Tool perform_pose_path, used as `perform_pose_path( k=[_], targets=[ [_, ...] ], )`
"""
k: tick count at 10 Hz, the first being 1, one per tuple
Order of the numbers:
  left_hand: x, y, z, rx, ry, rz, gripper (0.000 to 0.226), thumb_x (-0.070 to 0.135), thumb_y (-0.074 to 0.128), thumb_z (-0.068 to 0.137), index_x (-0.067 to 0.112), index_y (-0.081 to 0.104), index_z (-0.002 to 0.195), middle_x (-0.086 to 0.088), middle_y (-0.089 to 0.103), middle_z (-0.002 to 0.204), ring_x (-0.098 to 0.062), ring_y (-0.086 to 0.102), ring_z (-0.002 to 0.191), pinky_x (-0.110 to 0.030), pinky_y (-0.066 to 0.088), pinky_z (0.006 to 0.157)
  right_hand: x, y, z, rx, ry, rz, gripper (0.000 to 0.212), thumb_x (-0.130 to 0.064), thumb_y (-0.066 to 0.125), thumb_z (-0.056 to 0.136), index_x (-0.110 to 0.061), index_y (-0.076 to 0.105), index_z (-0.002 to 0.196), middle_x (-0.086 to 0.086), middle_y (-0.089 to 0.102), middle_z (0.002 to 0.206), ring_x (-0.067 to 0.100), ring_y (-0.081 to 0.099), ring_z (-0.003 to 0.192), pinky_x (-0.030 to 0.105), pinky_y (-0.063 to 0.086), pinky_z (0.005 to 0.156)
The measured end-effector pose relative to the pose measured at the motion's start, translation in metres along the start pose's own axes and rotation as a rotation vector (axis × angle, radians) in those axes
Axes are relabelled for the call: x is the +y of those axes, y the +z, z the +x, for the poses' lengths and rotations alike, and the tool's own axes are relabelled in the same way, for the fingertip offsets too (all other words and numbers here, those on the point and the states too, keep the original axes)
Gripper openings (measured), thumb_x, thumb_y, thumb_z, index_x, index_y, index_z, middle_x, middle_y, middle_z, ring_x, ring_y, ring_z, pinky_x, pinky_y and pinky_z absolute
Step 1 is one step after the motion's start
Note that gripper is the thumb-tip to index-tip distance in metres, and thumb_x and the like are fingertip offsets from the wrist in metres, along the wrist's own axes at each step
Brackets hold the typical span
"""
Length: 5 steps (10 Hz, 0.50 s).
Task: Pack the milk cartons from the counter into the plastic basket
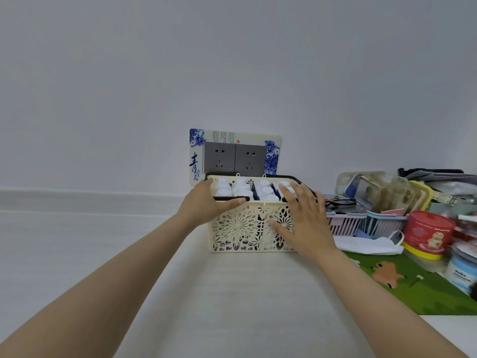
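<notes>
Nearest strip of counter, 6 o'clock: bare, no cartons lying loose on it.

Middle distance, 12 o'clock: cream plastic basket stands upright on the counter. Left hand at its 9 o'clock end, thumb laid along the near rim over the dark handle, fingers wrapped over the corner; reads as a grip on the basket. Right hand at the 3 o'clock end, fingers spread and flat against the front wall, not closed on anything.

Inside the basket: milk cartons in rows, white caps up, filling the visible width.

Beyond, 12 o'clock: wall sockets with blue-and-white surround. At 3 o'clock, well apart: red tin and clutter; no cartons seen there.

Judgement: packing looks complete or nearly so; only squaring up or moving the basket seems left.
</notes>
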<state>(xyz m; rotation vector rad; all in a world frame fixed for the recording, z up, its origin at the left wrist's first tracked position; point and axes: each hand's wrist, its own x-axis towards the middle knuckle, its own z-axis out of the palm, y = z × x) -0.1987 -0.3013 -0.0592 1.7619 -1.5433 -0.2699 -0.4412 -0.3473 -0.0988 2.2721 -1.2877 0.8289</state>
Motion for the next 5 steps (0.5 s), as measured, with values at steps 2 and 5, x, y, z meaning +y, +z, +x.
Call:
perform_pose_path(
  k=[2, 5],
  targets=[
    [0.001, 0.001, 0.005, 0.008, -0.012, -0.027, 0.124, 0.08, 0.066, 0.052, 0.02, 0.021, 0.151, -0.001, 0.032, 0.157, -0.023, 0.034, 0.141, -0.044, 0.036, 0.111, 0.001, 0.005, 0.004, 0.006, 0.004, -0.013, 0.078, -0.07, 0.03, 0.085, -0.031, 0.008, 0.149, 0.006, 0.02, 0.158, 0.024, 0.012, 0.146, 0.048, -0.001, 0.118],
    [-0.005, -0.018, -0.032, 0.035, 0.025, 0.004, 0.125, 0.082, 0.06, 0.053, 0.023, 0.009, 0.151, -0.002, 0.03, 0.157, -0.027, 0.043, 0.135, -0.045, 0.041, 0.103, -0.03, -0.104, -0.004, -0.058, 0.059, 0.496, 0.075, -0.041, 0.055, 0.091, -0.035, 0.009, 0.15, -0.009, 0.0, 0.161, 0.01, 0.0, 0.147, 0.036, 0.006, 0.119]
  ],
)
